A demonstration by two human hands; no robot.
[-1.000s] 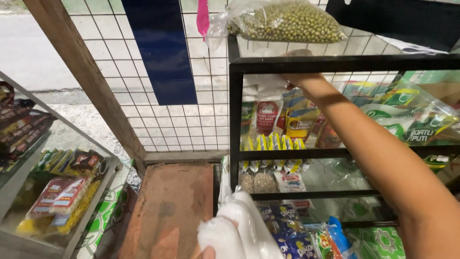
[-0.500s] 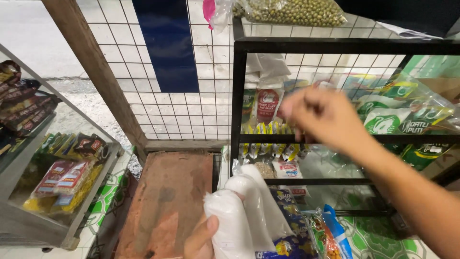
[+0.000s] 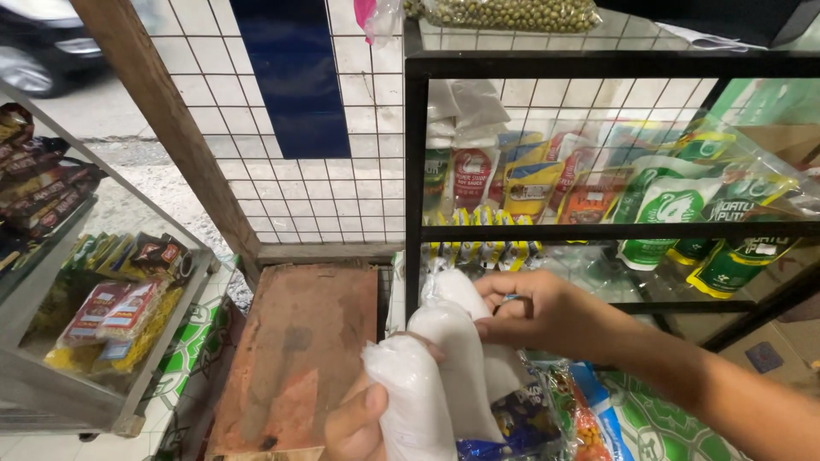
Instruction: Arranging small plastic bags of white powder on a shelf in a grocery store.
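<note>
Evidently the clear plastic bags of white granules [image 3: 444, 367] are soft and yielding: the filling looks loose, like sugar or salt, so each bag is likely to sag and shift when lifted, and some weight is to be expected for its bulk. The thin film is judged slippery and easily punctured, so a squeeze against the metal shelf frame [image 3: 416, 171] is best avoided. The safest hold is judged to be around the body of a bag from below, or at the gathered neck where the film is bunched.

At least 3 bags are seen, rounded and sausage-like, bright white through glossy plastic, standing roughly upright and pressed against one another at the lower middle of the view, in front of the glass-fronted shelves and beside the reddish-brown board [image 3: 299, 350]. A colourful snack packet [image 3: 521, 423] lies just under them.

The left hand [image 3: 359, 423] is closed around the bags from beneath, its thumb against the nearest one. The right hand [image 3: 547, 316] is curled at the top of the farthest bag, fingertips pinched on its upper end; whether something small is also held there cannot be told. The 2 hands are close together on the same bundle.
</note>
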